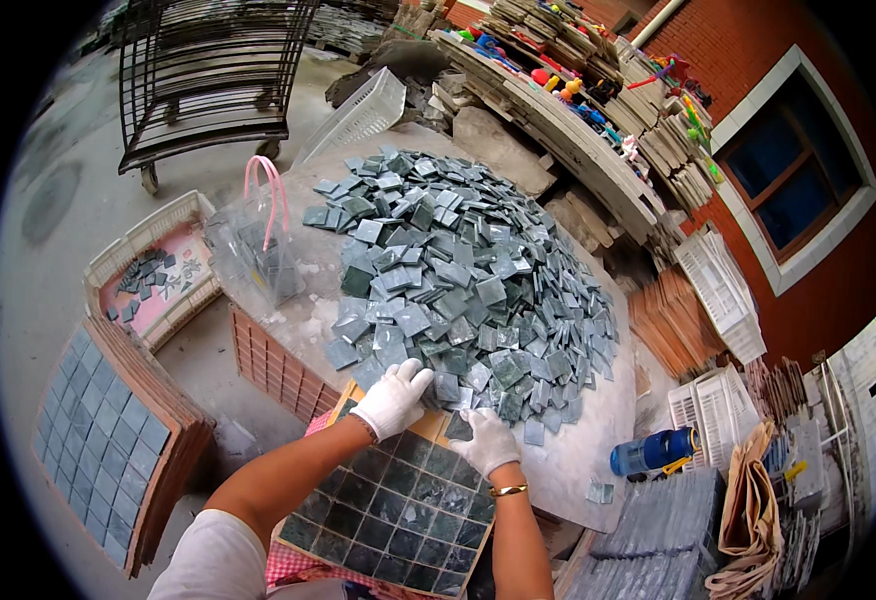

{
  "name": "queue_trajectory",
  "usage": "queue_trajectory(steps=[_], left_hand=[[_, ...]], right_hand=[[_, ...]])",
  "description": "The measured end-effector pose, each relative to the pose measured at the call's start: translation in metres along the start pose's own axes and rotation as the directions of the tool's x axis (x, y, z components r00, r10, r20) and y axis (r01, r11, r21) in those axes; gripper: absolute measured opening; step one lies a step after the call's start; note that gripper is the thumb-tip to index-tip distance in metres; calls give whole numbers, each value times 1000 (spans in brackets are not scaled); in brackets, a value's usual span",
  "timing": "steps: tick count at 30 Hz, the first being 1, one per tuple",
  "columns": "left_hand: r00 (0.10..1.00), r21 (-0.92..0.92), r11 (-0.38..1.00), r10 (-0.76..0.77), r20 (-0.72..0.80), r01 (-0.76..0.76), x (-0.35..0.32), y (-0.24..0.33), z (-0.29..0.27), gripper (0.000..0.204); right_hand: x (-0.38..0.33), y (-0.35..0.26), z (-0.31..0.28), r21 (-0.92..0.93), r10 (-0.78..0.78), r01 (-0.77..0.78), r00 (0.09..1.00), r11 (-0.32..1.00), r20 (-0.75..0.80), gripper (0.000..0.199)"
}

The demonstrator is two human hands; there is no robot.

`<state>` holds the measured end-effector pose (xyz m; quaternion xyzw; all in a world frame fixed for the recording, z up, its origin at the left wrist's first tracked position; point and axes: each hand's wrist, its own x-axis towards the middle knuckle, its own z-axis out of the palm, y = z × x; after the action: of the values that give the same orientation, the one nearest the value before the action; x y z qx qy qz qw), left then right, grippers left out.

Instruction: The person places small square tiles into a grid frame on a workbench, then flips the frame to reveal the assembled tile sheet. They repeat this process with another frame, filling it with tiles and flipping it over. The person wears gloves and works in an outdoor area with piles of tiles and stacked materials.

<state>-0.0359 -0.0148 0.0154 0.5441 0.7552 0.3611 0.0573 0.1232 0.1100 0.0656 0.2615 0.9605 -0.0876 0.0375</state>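
A frame with a light edge leans in front of me, filled with rows of dark green square stone tiles. My left hand, in a white glove, is at the frame's far edge beside the tile pile. Its fingers are curled, and whatever they hold is hidden. My right hand, also gloved, is over the frame's far right corner. Its thumb and forefinger close on a dark tile there. Loose grey-green tiles heap up beyond both hands on the pale table.
At left are a stack of tile-filled frames, a cream crate and a clear bag with pink handles. A blue bottle, stacked slabs and white baskets stand right. A metal cart is behind.
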Motion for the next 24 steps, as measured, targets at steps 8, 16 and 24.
queue_trajectory(steps=[8,16,24], left_hand=[[956,-150,972,212,203,-184,-21,-12,-4,66],[960,-177,966,221,172,-190,-8,-6,1,82],[995,1,998,57,-85,-57,-47,-12,-19,29]], right_hand=[[-5,17,22,67,-125,128,991,989,-51,57],[3,0,-1,308,14,-21,1000,951,22,47],[19,-19,19,117,-45,56,994,992,-96,43]])
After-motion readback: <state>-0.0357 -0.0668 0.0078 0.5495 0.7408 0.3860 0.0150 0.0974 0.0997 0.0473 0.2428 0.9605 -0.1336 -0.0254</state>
